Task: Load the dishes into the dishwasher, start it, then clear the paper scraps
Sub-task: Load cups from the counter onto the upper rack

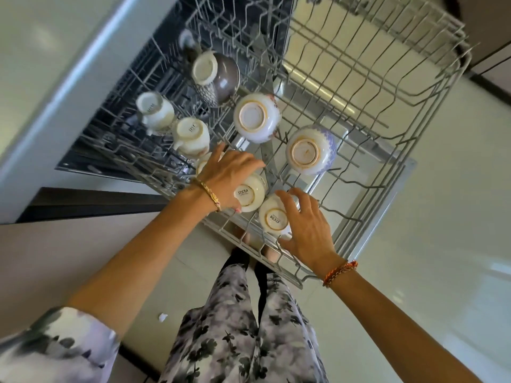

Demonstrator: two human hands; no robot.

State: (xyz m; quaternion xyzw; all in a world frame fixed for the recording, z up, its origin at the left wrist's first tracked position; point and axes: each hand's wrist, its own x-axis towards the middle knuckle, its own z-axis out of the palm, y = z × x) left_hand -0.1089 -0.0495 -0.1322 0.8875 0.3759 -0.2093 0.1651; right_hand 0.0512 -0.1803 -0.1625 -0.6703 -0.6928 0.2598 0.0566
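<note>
Cup (203,164) mostly hidden under left hand (229,178); rack's (414,87) far edge cropped.

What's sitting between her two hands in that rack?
In the head view, a cream cup stands upside down between the left hand and right hand, on the rack.
</note>
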